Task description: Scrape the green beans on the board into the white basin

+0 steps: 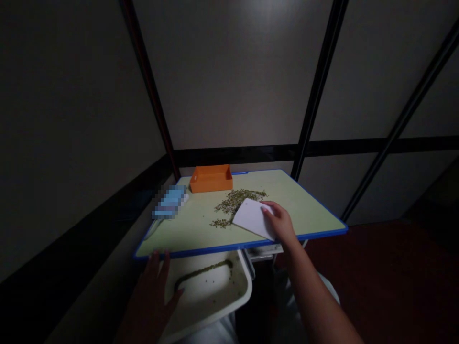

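My right hand (pixel 282 222) grips a white flat card (pixel 252 216) that rests edge-down on the pale green table (pixel 308 208), right beside a scattered pile of small green grains (pixel 234 203). Below the table's near edge, my left hand (pixel 158 282) holds the rim of a white tray (pixel 215 291), fingers wrapped over its left side. A curved line of the same green grains lies inside the tray.
An orange box (pixel 211 178) stands at the table's far left. A blurred blue object (pixel 169 201) lies at the left edge. Dark-framed wall panels close in behind and on the left. The table has a blue rim.
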Available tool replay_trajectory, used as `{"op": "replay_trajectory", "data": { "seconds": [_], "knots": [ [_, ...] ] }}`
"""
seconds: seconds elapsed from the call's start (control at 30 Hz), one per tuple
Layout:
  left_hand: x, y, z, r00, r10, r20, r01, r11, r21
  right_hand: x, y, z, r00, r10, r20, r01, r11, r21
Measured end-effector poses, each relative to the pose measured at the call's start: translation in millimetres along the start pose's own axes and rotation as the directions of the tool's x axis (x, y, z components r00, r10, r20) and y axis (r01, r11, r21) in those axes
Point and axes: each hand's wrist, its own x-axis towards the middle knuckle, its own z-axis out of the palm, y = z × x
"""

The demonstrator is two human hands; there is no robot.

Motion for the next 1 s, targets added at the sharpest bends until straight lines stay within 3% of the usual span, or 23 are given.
{"op": "replay_trajectory", "data": {
  "seconds": [0.2, 0.67, 1.0],
  "knots": [
    [-1, 7, -8.9, 0.999, -0.023, 0.037, 0.024, 1.000, -0.008, -1, 2, -2, 1.000, 0.013, -0.026, -0.012, 1.000, 0.022],
    [1, 5, -5.0, 0.999, -0.018, 0.027, 0.020, 0.996, -0.082, -1, -2, -3, 1.000, -0.031, -0.007, 0.030, 0.997, -0.069],
    [1, 17, -20.8, 0.991, -0.076, 0.109, 0.089, 0.989, -0.119, -1, -9, -9, 0.996, 0.046, -0.070, -0.045, 0.999, 0.006]
  ]
}}
